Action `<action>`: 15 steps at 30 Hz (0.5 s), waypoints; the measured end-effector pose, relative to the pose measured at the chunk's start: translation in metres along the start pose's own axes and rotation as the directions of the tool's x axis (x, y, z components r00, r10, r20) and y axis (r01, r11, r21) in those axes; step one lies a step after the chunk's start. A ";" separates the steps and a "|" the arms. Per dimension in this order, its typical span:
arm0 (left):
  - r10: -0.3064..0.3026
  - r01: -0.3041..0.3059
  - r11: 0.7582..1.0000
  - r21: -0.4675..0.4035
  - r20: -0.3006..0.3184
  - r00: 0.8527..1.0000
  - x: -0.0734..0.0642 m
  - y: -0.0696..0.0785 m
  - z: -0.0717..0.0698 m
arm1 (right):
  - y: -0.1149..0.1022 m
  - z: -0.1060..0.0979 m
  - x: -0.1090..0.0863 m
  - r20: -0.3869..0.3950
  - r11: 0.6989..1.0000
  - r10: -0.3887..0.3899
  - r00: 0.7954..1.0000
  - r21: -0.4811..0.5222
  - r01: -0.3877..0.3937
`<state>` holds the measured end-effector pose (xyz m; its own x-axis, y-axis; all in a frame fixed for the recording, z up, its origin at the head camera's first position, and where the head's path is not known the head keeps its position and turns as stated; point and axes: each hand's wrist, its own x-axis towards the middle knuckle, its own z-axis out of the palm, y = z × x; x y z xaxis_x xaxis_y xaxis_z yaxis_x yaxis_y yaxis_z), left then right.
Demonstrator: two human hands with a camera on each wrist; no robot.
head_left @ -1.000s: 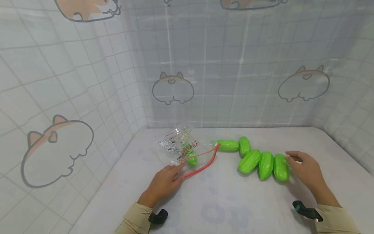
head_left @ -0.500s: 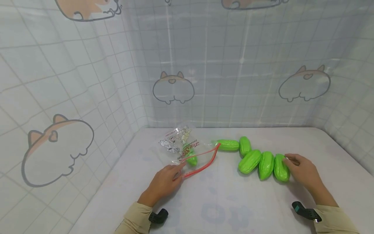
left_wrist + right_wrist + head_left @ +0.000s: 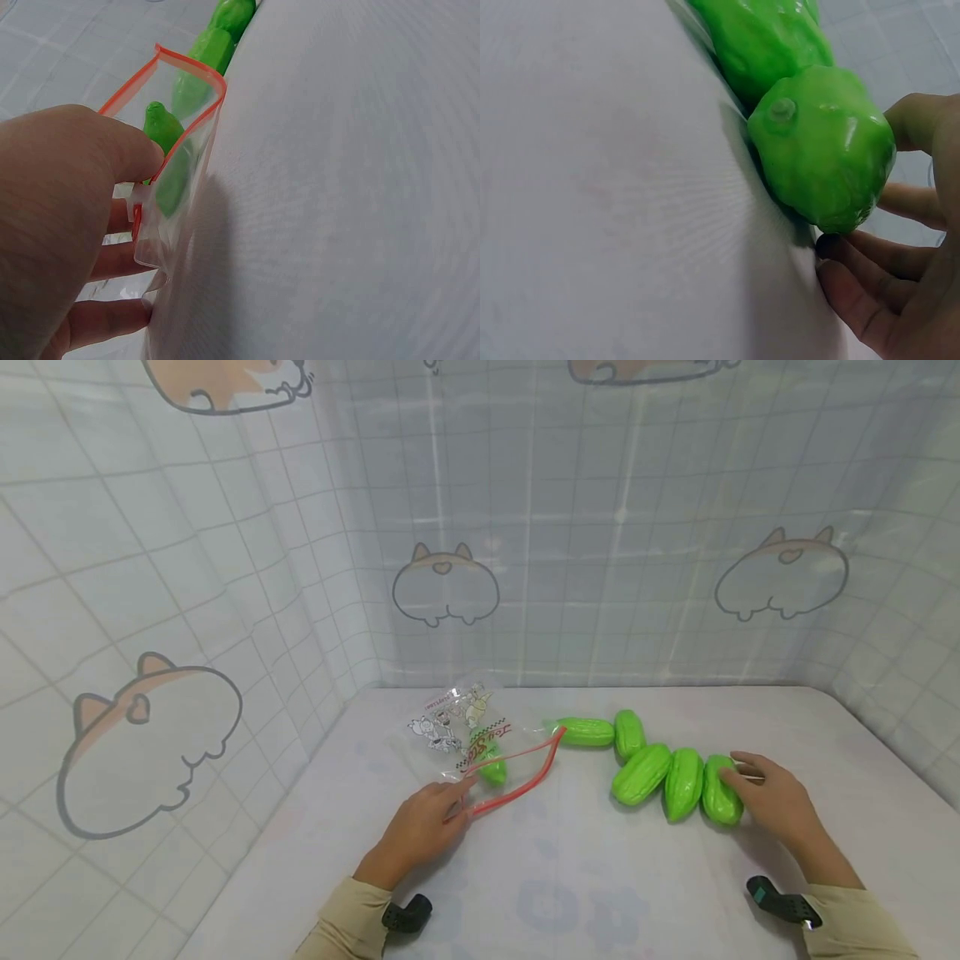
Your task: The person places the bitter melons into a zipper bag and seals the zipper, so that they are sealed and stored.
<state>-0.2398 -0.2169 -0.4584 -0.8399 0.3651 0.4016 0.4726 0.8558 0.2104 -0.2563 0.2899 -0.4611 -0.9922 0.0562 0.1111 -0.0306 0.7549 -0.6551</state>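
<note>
My left hand (image 3: 426,822) pinches the near edge of a clear plastic zip bag (image 3: 442,731) with a red rim and printed cartoon figures. In the left wrist view, the thumb lies on the red strip (image 3: 196,64) and the mouth gapes. One green bitter gourd (image 3: 491,764) shows inside the bag. My right hand (image 3: 776,797) is at the rightmost bitter gourd (image 3: 722,797), the thumb on its top. In the right wrist view, other fingers (image 3: 862,300) reach beside and low along this gourd (image 3: 817,150), near the tabletop, loosely bent.
Several more bitter gourds lie left of the right hand, including an upright one (image 3: 628,735) and a sideways one (image 3: 588,732) by the bag's mouth. The white tabletop (image 3: 570,860) meets a tile-patterned curtain (image 3: 585,568) behind and at the sides.
My right hand has moved slightly left, its thumb coming from the gourd's right side onto its top. The left hand and the bag have stayed in place.
</note>
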 end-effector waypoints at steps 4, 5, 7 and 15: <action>0.002 -0.002 1.000 -0.004 0.005 1.000 0.000 0.000 0.000 | 0.001 -0.001 0.001 0.032 1.000 -0.003 0.999 -0.003 0.003; 0.001 -0.001 1.000 -0.006 0.008 1.000 0.000 0.000 -0.001 | 0.001 -0.001 0.001 0.037 1.000 0.000 0.999 -0.007 0.001; -0.001 0.001 1.000 -0.009 0.013 1.000 0.000 0.001 -0.002 | 0.001 -0.001 0.001 0.044 1.000 0.002 0.999 -0.010 -0.002; 0.004 -0.003 1.000 -0.019 0.014 1.000 -0.001 0.002 -0.004 | 0.002 -0.001 -0.002 -0.010 0.999 0.007 1.000 0.048 -0.007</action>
<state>-0.2372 -0.2170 -0.4551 -0.8418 0.3733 0.3898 0.4804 0.8475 0.2259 -0.2546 0.2917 -0.4616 -0.9912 0.0681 0.1138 -0.0298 0.7220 -0.6913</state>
